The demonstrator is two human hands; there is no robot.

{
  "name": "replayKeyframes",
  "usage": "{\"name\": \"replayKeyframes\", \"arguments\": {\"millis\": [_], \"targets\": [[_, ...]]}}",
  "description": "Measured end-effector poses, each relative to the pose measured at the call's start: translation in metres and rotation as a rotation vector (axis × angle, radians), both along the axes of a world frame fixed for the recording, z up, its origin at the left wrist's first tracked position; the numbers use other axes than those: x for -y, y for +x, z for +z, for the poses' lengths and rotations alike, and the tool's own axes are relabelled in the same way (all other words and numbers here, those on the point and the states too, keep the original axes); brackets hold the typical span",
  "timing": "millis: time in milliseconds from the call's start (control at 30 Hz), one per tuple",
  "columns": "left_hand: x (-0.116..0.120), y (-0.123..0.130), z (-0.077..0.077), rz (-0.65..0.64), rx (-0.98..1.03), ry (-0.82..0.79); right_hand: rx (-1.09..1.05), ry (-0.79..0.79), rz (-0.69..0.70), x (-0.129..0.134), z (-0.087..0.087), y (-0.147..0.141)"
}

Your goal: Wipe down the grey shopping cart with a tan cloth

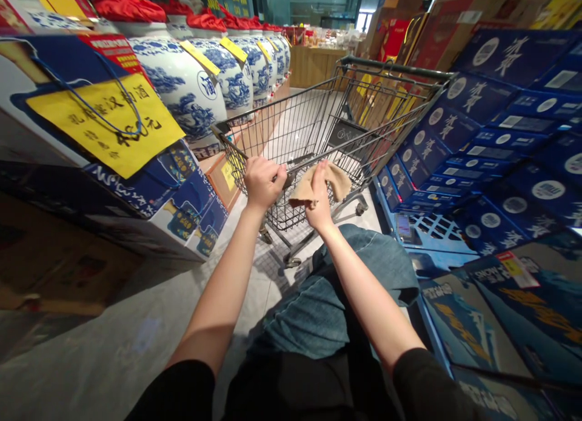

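Observation:
My left hand (264,182) is closed in a fist around the near top rail of a wire shopping cart (318,115). My right hand (318,198) grips a crumpled beige cloth (335,182) and presses it against the same near edge of the cart. The cloth hangs partly over the wires. The cart's basket holds nothing that I can see, though my hands hide part of it. Both my forearms are bare and reach forward from black sleeves.
Large blue-and-white porcelain jars (182,88) with red tops and yellow tags line a shelf on the left. A boxed display with a yellow price sign (104,121) stands nearer. Stacked dark blue boxes (468,142) rise on the right. A wooden counter (313,66) stands far ahead.

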State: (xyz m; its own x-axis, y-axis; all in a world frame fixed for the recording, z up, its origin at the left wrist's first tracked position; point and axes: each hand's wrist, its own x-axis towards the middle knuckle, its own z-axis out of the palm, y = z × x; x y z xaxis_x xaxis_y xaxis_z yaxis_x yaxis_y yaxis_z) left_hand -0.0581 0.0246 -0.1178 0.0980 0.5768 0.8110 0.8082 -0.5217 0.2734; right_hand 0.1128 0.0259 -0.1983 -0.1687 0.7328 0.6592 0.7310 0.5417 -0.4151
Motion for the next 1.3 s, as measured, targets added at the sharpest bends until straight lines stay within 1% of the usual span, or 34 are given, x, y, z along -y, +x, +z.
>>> {"name": "replayKeyframes", "arguments": {"millis": [67, 133, 200, 267, 333, 400, 500, 567, 633, 667, 700, 833, 867, 900, 933, 967, 1067, 1133, 1200, 1233, 1267, 1300], "targets": [[0.000, -0.003, 0.000, -0.012, -0.006, -0.001, 0.111, -0.012, 0.093, 0.007, 0.003, -0.007], [-0.001, -0.007, 0.000, -0.039, -0.002, 0.025, 0.168, -0.028, 0.109, 0.004, 0.007, -0.006], [-0.002, -0.012, 0.000, -0.075, 0.002, 0.072, 0.138, -0.046, 0.039, -0.005, 0.011, 0.000], [-0.003, -0.018, -0.001, -0.107, 0.003, 0.123, 0.066, -0.054, -0.044, -0.014, 0.014, 0.008], [-0.005, -0.024, -0.002, -0.128, 0.003, 0.155, 0.019, -0.045, -0.074, -0.016, 0.014, 0.010], [-0.006, -0.031, -0.002, -0.145, 0.008, 0.165, 0.053, -0.030, -0.020, -0.008, 0.014, 0.004], [-0.005, -0.041, -0.001, -0.162, 0.022, 0.158, 0.223, 0.006, 0.153, 0.011, 0.015, -0.015], [-0.003, -0.048, -0.001, -0.169, 0.036, 0.148, 0.321, 0.051, 0.246, 0.019, 0.020, -0.025], [-0.001, -0.055, 0.000, -0.175, 0.051, 0.142, 0.362, 0.090, 0.265, 0.019, 0.027, -0.025], [-0.001, -0.059, 0.000, -0.176, 0.061, 0.140, 0.352, 0.093, 0.237, 0.015, 0.031, -0.021], [-0.001, -0.062, 0.000, -0.174, 0.072, 0.137, 0.319, 0.083, 0.177, 0.009, 0.035, -0.016], [-0.001, -0.074, -0.002, -0.159, 0.128, 0.121, 0.101, -0.022, -0.213, -0.014, 0.047, 0.008], [-0.001, -0.076, -0.003, -0.159, 0.143, 0.117, 0.082, -0.038, -0.264, -0.016, 0.049, 0.008], [-0.002, -0.077, -0.003, -0.158, 0.158, 0.113, 0.082, -0.042, -0.272, -0.016, 0.050, 0.005], [-0.002, -0.079, -0.004, -0.158, 0.169, 0.106, 0.096, -0.034, -0.241, -0.012, 0.050, -0.003], [-0.003, -0.080, -0.005, -0.155, 0.178, 0.101, 0.113, -0.015, -0.182, -0.007, 0.051, -0.014], [-0.004, -0.080, -0.005, -0.157, 0.191, 0.104, 0.164, 0.066, 0.064, 0.015, 0.050, -0.057], [-0.004, -0.080, -0.005, -0.174, 0.193, 0.112, 0.224, 0.099, 0.202, 0.022, 0.052, -0.079], [-0.004, -0.079, -0.004, -0.178, 0.194, 0.111, 0.271, 0.138, 0.292, 0.019, 0.056, -0.083], [-0.004, -0.079, -0.004, -0.172, 0.194, 0.110, 0.282, 0.154, 0.303, 0.014, 0.059, -0.077], [-0.004, -0.079, -0.004, -0.166, 0.194, 0.110, 0.287, 0.165, 0.290, 0.007, 0.063, -0.066], [-0.004, -0.079, -0.004, -0.165, 0.193, 0.113, 0.276, 0.159, 0.226, 0.000, 0.067, -0.051]]}}
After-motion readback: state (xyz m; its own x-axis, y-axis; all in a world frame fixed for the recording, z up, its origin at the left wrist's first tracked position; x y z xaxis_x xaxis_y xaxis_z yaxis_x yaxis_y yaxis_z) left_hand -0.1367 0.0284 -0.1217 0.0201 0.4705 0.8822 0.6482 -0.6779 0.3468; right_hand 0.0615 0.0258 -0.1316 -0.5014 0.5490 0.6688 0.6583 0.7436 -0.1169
